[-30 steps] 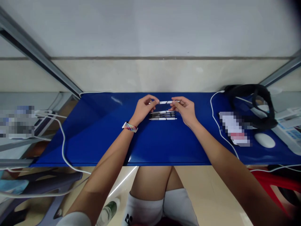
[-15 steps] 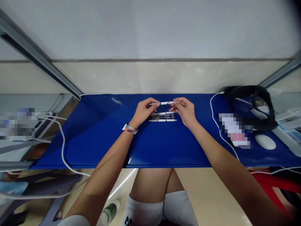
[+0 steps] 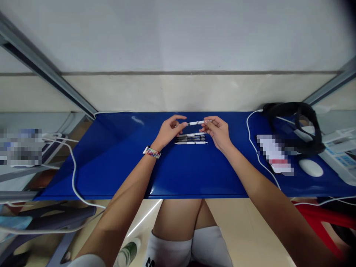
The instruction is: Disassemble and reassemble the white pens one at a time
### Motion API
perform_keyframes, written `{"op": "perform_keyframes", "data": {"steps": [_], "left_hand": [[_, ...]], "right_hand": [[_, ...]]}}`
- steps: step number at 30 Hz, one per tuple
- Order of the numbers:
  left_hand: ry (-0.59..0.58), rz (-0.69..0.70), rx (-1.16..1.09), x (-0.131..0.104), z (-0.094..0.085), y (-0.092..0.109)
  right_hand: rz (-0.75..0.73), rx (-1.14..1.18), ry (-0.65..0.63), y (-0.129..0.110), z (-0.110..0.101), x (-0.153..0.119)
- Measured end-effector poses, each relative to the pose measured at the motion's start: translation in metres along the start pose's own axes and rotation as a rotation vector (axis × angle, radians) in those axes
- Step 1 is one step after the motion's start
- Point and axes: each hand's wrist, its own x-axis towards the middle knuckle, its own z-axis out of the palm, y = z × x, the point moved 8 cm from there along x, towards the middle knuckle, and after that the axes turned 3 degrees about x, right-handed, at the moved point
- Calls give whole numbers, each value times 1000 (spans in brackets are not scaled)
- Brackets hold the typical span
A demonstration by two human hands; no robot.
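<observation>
A white pen (image 3: 196, 123) with dark markings is held level above the blue tabletop, between my two hands. My right hand (image 3: 218, 129) pinches its right end between thumb and fingers. At its left end is my left hand (image 3: 170, 130), thumb against the barrel and index finger raised off it, the other fingers curled around the tip and partly hidden. Just below, several more pens lie side by side on the table, among them a white pen (image 3: 190, 142) nearest me and darker pens (image 3: 190, 139) behind it.
On the right of the blue table (image 3: 178, 170) are a white mouse (image 3: 311, 168), a blurred phone-like object (image 3: 274, 154), a black strap-like headset (image 3: 294, 111) and a white cable (image 3: 250, 135). Another cable (image 3: 74, 170) hangs at left. A wall (image 3: 178, 92) stands behind the table.
My left index finger has lifted away from the pen, widening the gap to the thumb. The right hand still pinches the pen's right end. The view has shifted slightly.
</observation>
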Motion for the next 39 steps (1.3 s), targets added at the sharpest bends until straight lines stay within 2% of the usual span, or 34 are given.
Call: {"op": "perform_keyframes", "data": {"steps": [3,8,13,18,25,32,39], "left_hand": [[5,13,-19,1,0,0],[64,-91,-32,2,-7,-11],[76,-77,-124,5,-11,-11],[130,-74,-148,6,-16,-18],[191,-102,-147,7,-23,-23],[213,-123,-172,8,-25,-26],[220,-147,-181,7,-28,-28]], "right_hand": [[-2,23,10,1,-2,0],[41,36,-33,4,-1,0],[50,15,3,5,-6,2],[37,24,-16,4,-7,3],[-21,-100,66,2,-19,6],[-39,-91,136,-1,-28,7],[-26,-104,142,0,-33,10]]}}
